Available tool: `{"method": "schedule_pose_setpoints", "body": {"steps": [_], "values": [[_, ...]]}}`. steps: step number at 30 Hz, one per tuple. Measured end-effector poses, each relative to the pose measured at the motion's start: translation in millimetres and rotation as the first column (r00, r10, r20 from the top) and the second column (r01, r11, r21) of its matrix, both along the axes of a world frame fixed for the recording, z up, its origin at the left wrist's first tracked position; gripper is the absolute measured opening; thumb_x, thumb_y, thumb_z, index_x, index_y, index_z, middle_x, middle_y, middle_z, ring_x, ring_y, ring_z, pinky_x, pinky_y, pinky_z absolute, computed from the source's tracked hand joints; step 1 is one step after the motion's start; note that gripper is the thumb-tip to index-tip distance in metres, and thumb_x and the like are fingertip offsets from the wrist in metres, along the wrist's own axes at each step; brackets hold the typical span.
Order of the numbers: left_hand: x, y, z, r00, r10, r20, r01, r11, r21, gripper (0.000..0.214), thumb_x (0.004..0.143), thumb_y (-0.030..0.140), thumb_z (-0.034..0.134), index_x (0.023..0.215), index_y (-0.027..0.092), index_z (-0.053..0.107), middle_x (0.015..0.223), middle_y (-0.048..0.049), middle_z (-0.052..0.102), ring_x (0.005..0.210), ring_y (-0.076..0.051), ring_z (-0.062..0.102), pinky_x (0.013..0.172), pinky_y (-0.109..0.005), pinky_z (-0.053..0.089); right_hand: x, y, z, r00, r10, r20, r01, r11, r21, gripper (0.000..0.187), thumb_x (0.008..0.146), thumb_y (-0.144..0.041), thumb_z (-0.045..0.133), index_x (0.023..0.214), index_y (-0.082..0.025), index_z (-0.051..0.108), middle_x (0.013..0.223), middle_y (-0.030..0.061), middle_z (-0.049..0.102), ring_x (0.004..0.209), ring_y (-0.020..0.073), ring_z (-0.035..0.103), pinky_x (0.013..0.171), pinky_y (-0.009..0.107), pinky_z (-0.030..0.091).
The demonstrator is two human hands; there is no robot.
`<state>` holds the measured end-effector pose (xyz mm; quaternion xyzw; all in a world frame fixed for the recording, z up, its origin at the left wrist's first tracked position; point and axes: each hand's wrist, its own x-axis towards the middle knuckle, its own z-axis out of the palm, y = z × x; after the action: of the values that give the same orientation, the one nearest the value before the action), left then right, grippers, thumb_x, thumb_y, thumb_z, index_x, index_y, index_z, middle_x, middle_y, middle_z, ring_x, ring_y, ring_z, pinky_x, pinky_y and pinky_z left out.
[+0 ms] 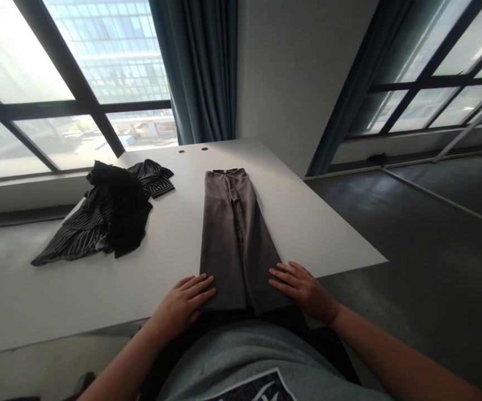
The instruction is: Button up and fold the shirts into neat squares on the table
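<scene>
Folded trousers on table, crumpled shirt to their left

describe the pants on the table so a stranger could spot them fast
On the white table by the windows lie long grey-brown trousers, the left hand and right hand on their near end. Unlike the crumpled dark striped clothes beside them, they lie flat and straight.

Black striped garment, white table, blue curtain

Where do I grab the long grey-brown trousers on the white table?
Pinch the wide leg ends of the flat grey-brown trousers from your side of the table, using your left hand and right hand. Both hands rest there, and the legs lie straight and spread wide.
</scene>
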<state>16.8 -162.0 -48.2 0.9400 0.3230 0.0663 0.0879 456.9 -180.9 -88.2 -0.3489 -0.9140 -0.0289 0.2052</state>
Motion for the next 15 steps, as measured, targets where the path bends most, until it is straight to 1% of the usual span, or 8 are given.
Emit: {"method": "schedule_pose_setpoints", "body": {"steps": [3, 7, 11, 13, 15], "values": [[-0.2, -1.0, 2.0, 1.000, -0.012, 0.006, 0.012, 1.000, 0.004, 0.069, 0.090, 0.013, 0.057, 0.155, 0.033, 0.050, 0.164, -0.0023, 0.047, 0.152, -0.025, 0.044, 0.126, -0.050, 0.037, 1.4, 0.2, 0.1, 0.998, 0.047, -0.036, -0.047, 0.999, -0.009, 0.065, 0.097, -0.008, 0.047, 0.156, -0.034, 0.051, 0.154, 0.0049, 0.059, 0.149, 0.0258, 0.047, 0.121, 0.058, 0.041], [0.6, -1.3, 4.9, 1.000, -0.016, -0.008, 0.016, 1.000, -0.002, 0.070, 0.089, 0.012, 0.057, 0.156, 0.033, 0.050, 0.165, -0.0021, 0.047, 0.152, -0.025, 0.044, 0.125, -0.050, 0.036, 2.0, 0.0, -1.4, 0.994, 0.091, -0.063, -0.094, 0.994, -0.049, 0.055, 0.100, -0.023, 0.054, 0.155, -0.027, 0.052, 0.153, 0.0093, 0.060, 0.150, 0.0272, 0.047, 0.124, 0.058, 0.036], [1.2, -0.3, 4.4, 0.999, -0.017, -0.027, 0.017, 1.000, -0.011, 0.071, 0.087, 0.011, 0.057, 0.155, 0.032, 0.050, 0.166, -0.0020, 0.045, 0.152, -0.026, 0.044, 0.124, -0.050, 0.038, -0.9, -1.5, -2.1, 0.995, 0.073, -0.074, -0.078, 0.994, -0.072, 0.053, 0.102, -0.035, 0.056, 0.154, -0.026, 0.053, 0.153, 0.0109, 0.060, 0.149, 0.0285, 0.047, 0.124, 0.059, 0.035], [0.6, -0.8, 5.8, 1.000, -0.017, -0.016, 0.017, 1.000, -0.010, 0.069, 0.089, 0.012, 0.057, 0.154, 0.032, 0.051, 0.166, -0.0020, 0.046, 0.151, -0.026, 0.045, 0.123, -0.050, 0.038, -2.8, -2.6, -0.9, 0.995, 0.068, -0.077, -0.073, 0.995, -0.074, 0.053, 0.102, -0.038, 0.057, 0.154, -0.026, 0.053, 0.153, 0.0114, 0.059, 0.149, 0.0292, 0.047, 0.124, 0.060, 0.035], [0.4, -2.5, 11.2, 1.000, -0.020, 0.002, 0.020, 1.000, -0.015, 0.063, 0.093, 0.020, 0.059, 0.154, 0.032, 0.052, 0.165, -0.0034, 0.047, 0.150, -0.028, 0.046, 0.123, -0.051, 0.037, -4.4, -3.6, 0.9, 0.996, 0.062, -0.070, -0.067, 0.995, -0.077, 0.054, 0.101, -0.035, 0.058, 0.153, -0.026, 0.054, 0.153, 0.0117, 0.059, 0.149, 0.0297, 0.047, 0.124, 0.060, 0.035]]}}
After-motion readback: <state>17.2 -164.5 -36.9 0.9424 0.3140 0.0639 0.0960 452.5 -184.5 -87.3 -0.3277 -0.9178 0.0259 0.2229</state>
